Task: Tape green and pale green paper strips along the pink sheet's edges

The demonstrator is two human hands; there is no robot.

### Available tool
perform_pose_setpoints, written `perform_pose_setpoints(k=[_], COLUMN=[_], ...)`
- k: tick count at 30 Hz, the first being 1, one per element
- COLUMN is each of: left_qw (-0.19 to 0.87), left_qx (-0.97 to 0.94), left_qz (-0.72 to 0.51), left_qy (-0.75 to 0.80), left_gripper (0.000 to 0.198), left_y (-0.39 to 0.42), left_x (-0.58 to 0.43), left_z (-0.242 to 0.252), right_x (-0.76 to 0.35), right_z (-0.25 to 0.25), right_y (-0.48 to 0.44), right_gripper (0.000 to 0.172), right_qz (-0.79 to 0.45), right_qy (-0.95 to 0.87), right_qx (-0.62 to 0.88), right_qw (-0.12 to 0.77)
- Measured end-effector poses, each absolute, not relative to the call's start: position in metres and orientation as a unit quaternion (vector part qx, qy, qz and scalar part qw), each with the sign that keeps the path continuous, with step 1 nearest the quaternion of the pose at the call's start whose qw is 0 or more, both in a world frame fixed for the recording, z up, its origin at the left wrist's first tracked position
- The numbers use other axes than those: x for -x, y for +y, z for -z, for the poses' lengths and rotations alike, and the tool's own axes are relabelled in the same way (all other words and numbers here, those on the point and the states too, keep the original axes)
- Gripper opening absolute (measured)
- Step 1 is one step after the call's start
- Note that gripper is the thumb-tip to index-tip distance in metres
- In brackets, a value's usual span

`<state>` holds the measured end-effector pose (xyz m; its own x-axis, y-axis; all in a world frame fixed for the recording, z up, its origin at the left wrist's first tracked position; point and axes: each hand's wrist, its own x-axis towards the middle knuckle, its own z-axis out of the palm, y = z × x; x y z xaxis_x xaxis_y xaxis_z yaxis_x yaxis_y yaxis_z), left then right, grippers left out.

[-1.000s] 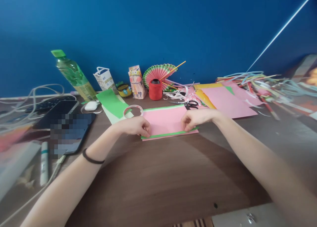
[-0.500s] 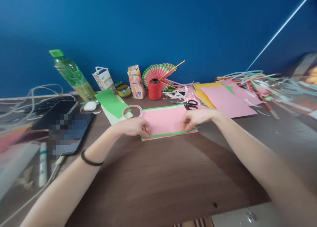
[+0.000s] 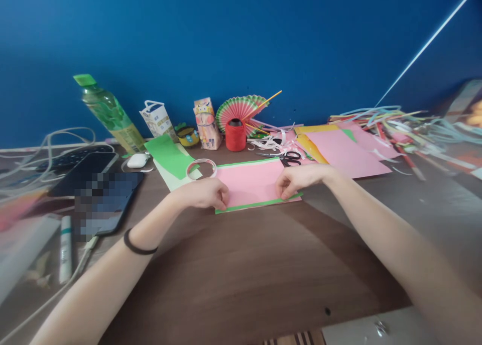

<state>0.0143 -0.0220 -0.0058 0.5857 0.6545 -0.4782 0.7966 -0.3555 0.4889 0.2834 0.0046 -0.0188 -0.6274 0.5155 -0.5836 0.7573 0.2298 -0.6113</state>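
A pink paper sheet (image 3: 252,183) lies on a green sheet whose edge (image 3: 256,204) shows as a thin strip along the near side, both flat on the brown table (image 3: 241,269). My left hand (image 3: 205,193) pinches the near left corner of the stacked sheets with curled fingers. My right hand (image 3: 297,179) pinches the near right part of the same sheets, fingers bent down onto the paper.
A tape roll (image 3: 201,168), green paper (image 3: 169,156), scissors (image 3: 288,158) and red thread spool (image 3: 235,135) lie behind the sheets. A green bottle (image 3: 109,113), cartons, paper fan (image 3: 241,109), phones (image 3: 101,194) and cables sit at left; pink sheets (image 3: 346,154) and paper strips (image 3: 406,126) at right.
Almost nothing: both hands stay on the near edge of the sheets, and the near edge of the paper has shifted very slightly.
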Motion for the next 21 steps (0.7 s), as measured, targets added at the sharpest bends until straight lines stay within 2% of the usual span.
perform_pose_setpoints(k=[21], left_qw=[0.352], left_qx=[-0.833], left_qz=[0.106], left_qy=[0.413], left_gripper=[0.015], left_y=[-0.0216], left_x=[-0.013], left_z=[0.0089], right_x=[-0.2853], right_z=[0.0174], right_y=[0.0046], right_gripper=[0.03], right_qz=[0.472], right_qy=[0.777], right_qx=[-0.394], right_qw=[0.138])
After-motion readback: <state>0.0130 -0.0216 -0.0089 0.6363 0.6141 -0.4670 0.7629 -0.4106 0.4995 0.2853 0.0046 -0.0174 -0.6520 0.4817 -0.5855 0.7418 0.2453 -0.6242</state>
